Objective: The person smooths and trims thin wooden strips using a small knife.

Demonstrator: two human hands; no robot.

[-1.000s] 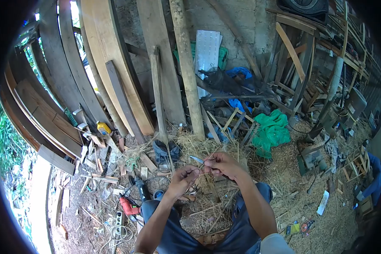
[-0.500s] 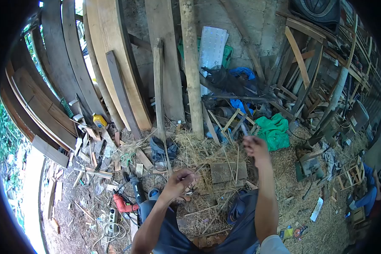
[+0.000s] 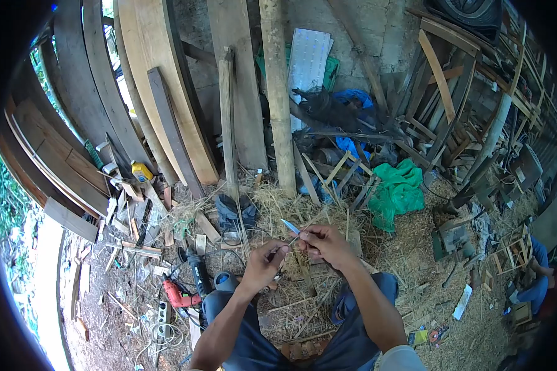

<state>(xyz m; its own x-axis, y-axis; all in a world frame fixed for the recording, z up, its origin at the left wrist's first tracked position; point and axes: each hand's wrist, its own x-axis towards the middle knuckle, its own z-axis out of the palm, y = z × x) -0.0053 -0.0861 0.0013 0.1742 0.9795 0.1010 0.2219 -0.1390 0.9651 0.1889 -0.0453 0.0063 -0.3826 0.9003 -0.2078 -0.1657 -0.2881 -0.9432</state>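
My right hand (image 3: 329,247) is closed on a small knife (image 3: 292,227) whose pale blade points up and to the left. My left hand (image 3: 263,266) is beside it on the left, its thumb and fingertips pinched together. Something thin seems to be between those fingertips, too small to make out. Both hands are above my knees, over ground strewn with straw (image 3: 278,207).
A red drill (image 3: 181,294) and a dark power tool (image 3: 199,274) lie left of my knees. Planks (image 3: 161,80) lean on the wall. A green cloth (image 3: 397,191) lies front right. Another person's leg (image 3: 538,290) shows at the right edge.
My right hand swung out to the right with the knife half a second ago and is now back beside my left hand. The left hand has stayed nearly in place.
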